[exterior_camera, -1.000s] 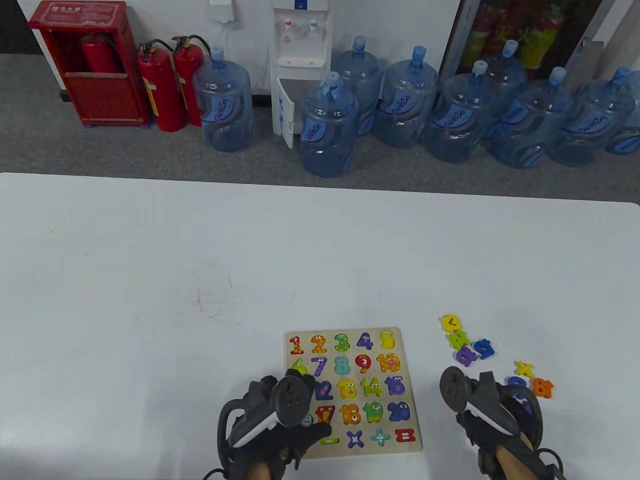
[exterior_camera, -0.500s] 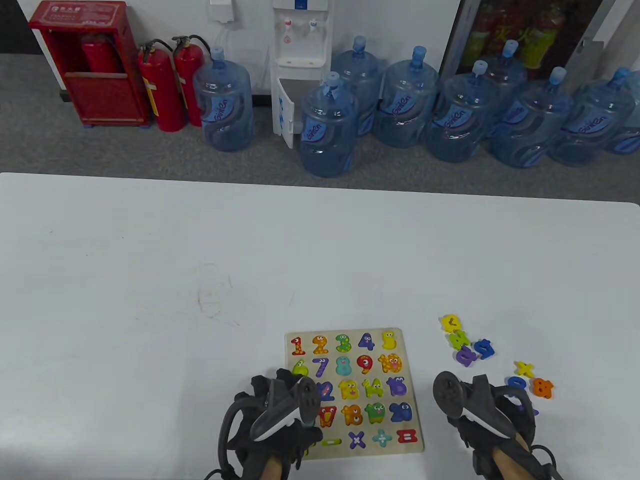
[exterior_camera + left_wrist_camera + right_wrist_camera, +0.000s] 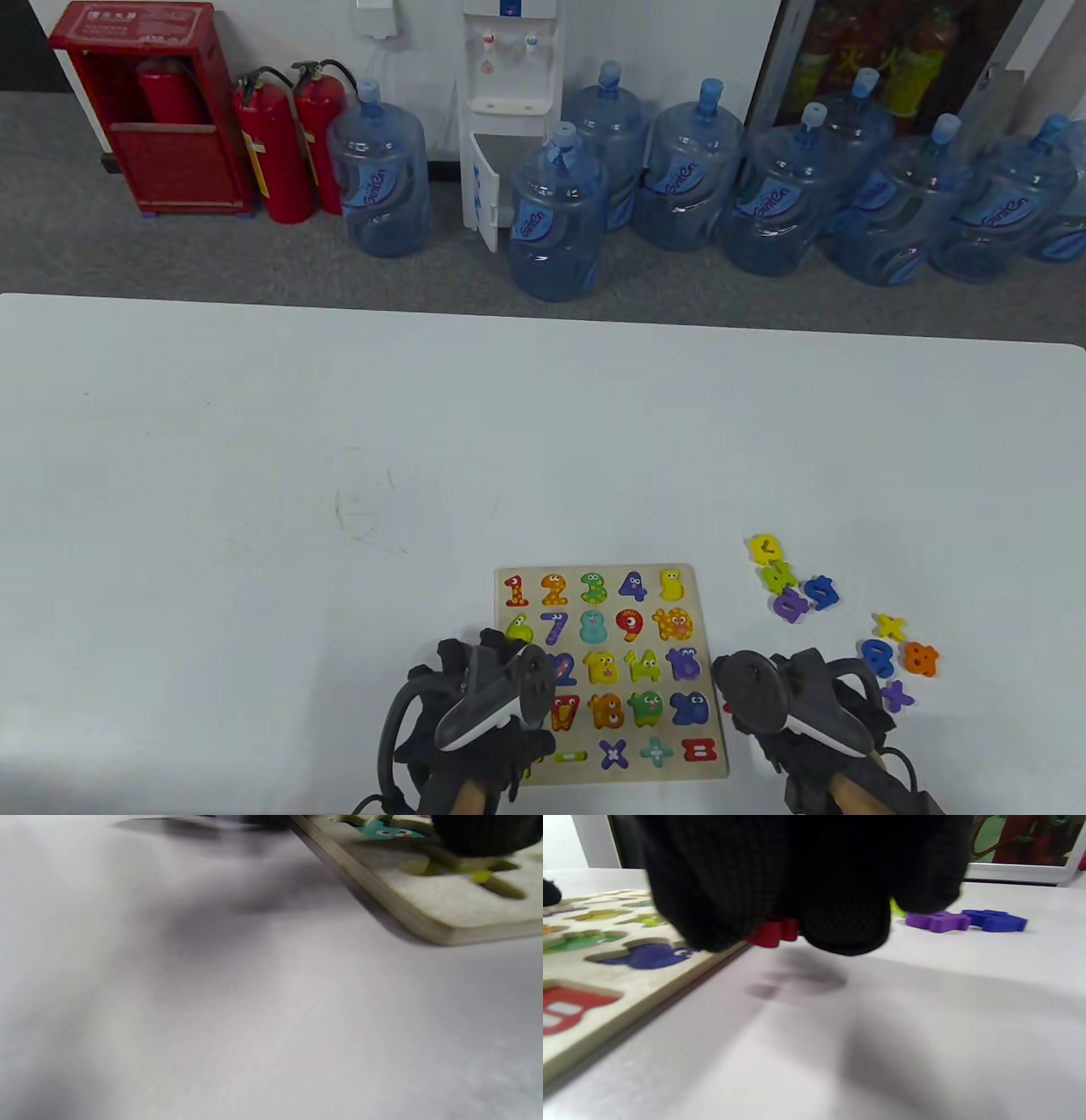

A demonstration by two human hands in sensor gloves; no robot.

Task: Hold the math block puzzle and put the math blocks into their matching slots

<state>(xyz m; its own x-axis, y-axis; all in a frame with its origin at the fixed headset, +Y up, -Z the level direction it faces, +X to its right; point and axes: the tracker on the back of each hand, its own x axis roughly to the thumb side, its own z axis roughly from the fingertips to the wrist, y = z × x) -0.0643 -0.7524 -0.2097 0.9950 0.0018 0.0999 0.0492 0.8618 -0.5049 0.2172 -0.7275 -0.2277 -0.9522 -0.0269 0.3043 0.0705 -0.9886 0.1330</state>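
Observation:
The wooden puzzle board (image 3: 708, 645) lies near the table's front edge, with most number and sign slots filled. My left hand (image 3: 488, 705) rests on the board's lower left part. In the left wrist view a fingertip (image 3: 483, 836) presses on the board (image 3: 445, 912) near its corner. My right hand (image 3: 789, 713) is just off the board's right edge. In the right wrist view its fingers (image 3: 840, 899) pinch a red block (image 3: 774, 931) a little above the table, beside the board (image 3: 594, 1022).
Loose blocks lie right of the board: yellow (image 3: 765, 548), green (image 3: 779, 577), blue (image 3: 821, 590), purple (image 3: 791, 604), a yellow x (image 3: 888, 626), a blue 8 (image 3: 877, 655), orange (image 3: 920, 659) and a purple x (image 3: 896, 696). Water bottles stand on the floor beyond the table.
My right hand has moved left from the loose blocks to the board's right edge, uncovering the blue 8 and purple x. The board has shifted slightly right under my left hand.

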